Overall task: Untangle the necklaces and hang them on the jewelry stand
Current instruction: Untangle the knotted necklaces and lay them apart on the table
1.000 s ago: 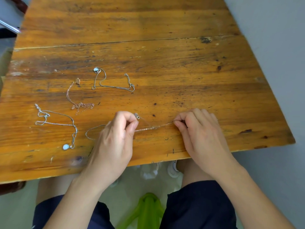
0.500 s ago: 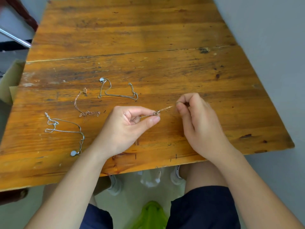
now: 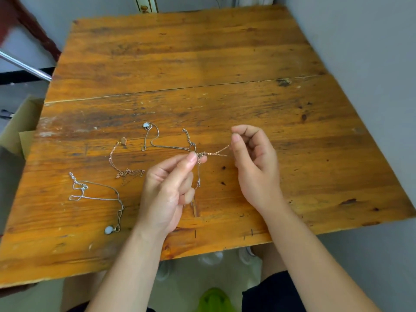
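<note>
Over the table (image 3: 225,52), left hand (image 3: 168,190) and right hand (image 3: 254,167) each pinch the gold chain (image 3: 216,152); three necklaces (image 3: 126,173) lie on the table's left half.

A bench (image 3: 225,64) fills the view, with a wall (image 3: 371,64) along its right side and a cardboard box (image 3: 20,131) beyond its left edge. Both hands are raised over the bench's near half, the left hand (image 3: 166,190) to the left of the right hand (image 3: 254,165). The two are apart, and a held necklace (image 3: 217,151) stretches between their fingertips. One strand hangs from the left hand's pinch toward the bench.

Three more necklaces lie on the bench, apart from one another. The far necklace (image 3: 171,147) sits just behind the left hand's fingertips. The middle necklace (image 3: 111,162) lies left of it and nearer. The near-left necklace (image 3: 99,198) lies farthest left, closest to the front edge.
</note>
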A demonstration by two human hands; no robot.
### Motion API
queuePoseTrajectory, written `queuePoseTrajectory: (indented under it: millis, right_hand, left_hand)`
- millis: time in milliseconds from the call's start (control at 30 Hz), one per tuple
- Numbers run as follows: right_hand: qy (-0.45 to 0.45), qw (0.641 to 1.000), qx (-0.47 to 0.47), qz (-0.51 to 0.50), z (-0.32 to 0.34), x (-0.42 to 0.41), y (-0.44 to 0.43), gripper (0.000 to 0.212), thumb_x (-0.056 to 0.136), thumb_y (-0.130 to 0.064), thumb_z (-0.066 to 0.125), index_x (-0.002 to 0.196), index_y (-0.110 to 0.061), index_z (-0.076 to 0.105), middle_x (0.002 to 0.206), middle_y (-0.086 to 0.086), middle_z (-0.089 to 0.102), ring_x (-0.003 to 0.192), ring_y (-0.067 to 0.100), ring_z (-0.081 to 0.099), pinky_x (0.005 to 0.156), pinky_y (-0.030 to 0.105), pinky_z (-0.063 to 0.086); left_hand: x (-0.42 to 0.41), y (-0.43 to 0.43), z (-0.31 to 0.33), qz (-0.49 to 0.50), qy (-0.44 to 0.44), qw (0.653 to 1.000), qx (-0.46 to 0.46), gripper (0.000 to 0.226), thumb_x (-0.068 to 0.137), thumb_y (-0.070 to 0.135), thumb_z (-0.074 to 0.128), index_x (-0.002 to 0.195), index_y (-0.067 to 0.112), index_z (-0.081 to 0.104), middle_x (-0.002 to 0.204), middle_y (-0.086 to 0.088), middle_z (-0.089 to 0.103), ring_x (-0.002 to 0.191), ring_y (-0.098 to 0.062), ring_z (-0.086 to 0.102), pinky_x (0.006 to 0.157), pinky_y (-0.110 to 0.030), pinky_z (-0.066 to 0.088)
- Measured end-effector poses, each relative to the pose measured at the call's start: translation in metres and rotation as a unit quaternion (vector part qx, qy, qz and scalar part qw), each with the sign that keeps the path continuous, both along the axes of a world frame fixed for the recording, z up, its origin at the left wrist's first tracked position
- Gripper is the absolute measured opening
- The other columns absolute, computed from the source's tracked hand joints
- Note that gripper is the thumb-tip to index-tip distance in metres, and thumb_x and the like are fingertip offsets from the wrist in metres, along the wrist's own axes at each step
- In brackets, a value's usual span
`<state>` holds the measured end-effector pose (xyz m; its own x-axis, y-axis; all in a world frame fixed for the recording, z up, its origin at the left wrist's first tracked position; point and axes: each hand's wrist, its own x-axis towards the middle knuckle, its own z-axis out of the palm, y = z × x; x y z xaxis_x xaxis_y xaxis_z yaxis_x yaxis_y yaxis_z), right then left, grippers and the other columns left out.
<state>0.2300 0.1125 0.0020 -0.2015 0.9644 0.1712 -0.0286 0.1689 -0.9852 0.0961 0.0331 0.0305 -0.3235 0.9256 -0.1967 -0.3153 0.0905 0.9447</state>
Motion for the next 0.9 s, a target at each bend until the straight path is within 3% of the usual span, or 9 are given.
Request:
queuePoseTrajectory:
  millis: [133,267,367,467,600,767,833,900]
  right_hand:
    - [0.015,0.999,0.017,-0.028,0.003,0.0,-0.004,0.015,0.102,-0.009,0.053,0.11,-0.017,0.062,0.083,-0.001,0.057,0.072,0.008,0.053,0.066,0.026,0.047]
    - [0.013,0.999,0.035,-0.03,0.003,0.0,-0.006,0.015,0.101,-0.008,0.055,0.108,-0.019,0.062,0.08,-0.01,0.057,0.07,0.004,0.052,0.066,0.02,0.045]
    - [-0.016,0.997,0.07,-0.019,0.003,-0.002,-0.009,0.014,0.095,-0.011,0.064,0.106,-0.02,0.064,0.083,-0.004,0.061,0.074,0.011,0.058,0.067,0.027,0.048]
    - [-0.086,0.982,0.166,-0.023,0.002,-0.001,-0.011,0.013,0.089,-0.012,0.069,0.102,-0.012,0.07,0.093,0.003,0.062,0.091,0.013,0.061,0.079,0.03,0.049]
    - [-0.112,0.969,0.221,-0.011,-0.002,0.0,-0.012,0.011,0.084,-0.017,0.069,0.094,-0.014,0.074,0.099,0.001,0.061,0.103,0.021,0.061,0.087,0.054,0.046]
    - [-0.191,0.959,0.207,0.033,-0.005,-0.002,-0.011,0.022,0.085,-0.027,0.072,0.105,-0.019,0.073,0.114,-0.007,0.066,0.114,0.014,0.058,0.097,0.047,0.042]
    - [-0.192,0.962,0.186,0.056,-0.006,-0.001,-0.01,0.006,0.093,-0.024,0.068,0.096,-0.02,0.071,0.104,-0.013,0.068,0.105,0.008,0.061,0.094,0.043,0.042]
    - [-0.137,0.979,0.115,0.097,-0.003,0.001,-0.01,0.011,0.1,-0.018,0.058,0.092,-0.015,0.064,0.082,-0.012,0.064,0.079,0.006,0.06,0.076,0.036,0.046]
  left_hand:
    - [0.001,0.002,-0.005,0.033,-0.007,0.999,0.004,0.013,0.083,0.023,0.068,0.074,0.016,0.074,0.063,-0.017,0.019,0.047,-0.014,0.015,0.037,-0.017,0.022]
    - [-0.003,0.001,-0.008,0.042,-0.054,0.998,0.005,0.012,0.082,0.017,0.063,0.076,0.01,0.07,0.055,0.003,0.047,0.039,-0.005,0.022,0.036,-0.015,0.017]
    - [-0.006,0.002,-0.006,0.04,-0.073,0.996,0.0,0.014,0.083,0.018,0.063,0.072,0.011,0.07,0.063,-0.003,0.051,0.039,-0.005,0.023,0.036,-0.016,0.015]
    - [-0.004,0.003,-0.005,0.046,-0.063,0.997,-0.014,0.018,0.081,0.019,0.065,0.065,0.012,0.064,0.058,-0.001,0.04,0.042,-0.008,0.018,0.037,-0.018,0.014]
    - [0.001,0.004,-0.001,0.05,-0.038,0.998,-0.02,0.024,0.081,0.019,0.064,0.057,0.018,0.064,0.059,0.001,0.034,0.046,-0.011,0.015,0.038,-0.017,0.014]
    - [0.002,0.004,0.002,0.047,-0.022,0.998,-0.022,0.027,0.082,0.019,0.063,0.055,0.019,0.064,0.062,-0.011,0.017,0.051,-0.016,0.011,0.038,-0.021,0.012]
    - [0.001,0.004,0.002,0.044,-0.022,0.998,-0.027,0.027,0.083,0.02,0.063,0.057,0.019,0.066,0.063,-0.011,0.013,0.05,-0.016,0.011,0.039,-0.021,0.013]
    - [-0.002,0.004,0.002,0.037,-0.026,0.998,-0.036,0.021,0.086,0.019,0.067,0.065,0.017,0.07,0.056,-0.003,0.016,0.049,-0.014,0.011,0.038,-0.02,0.014]
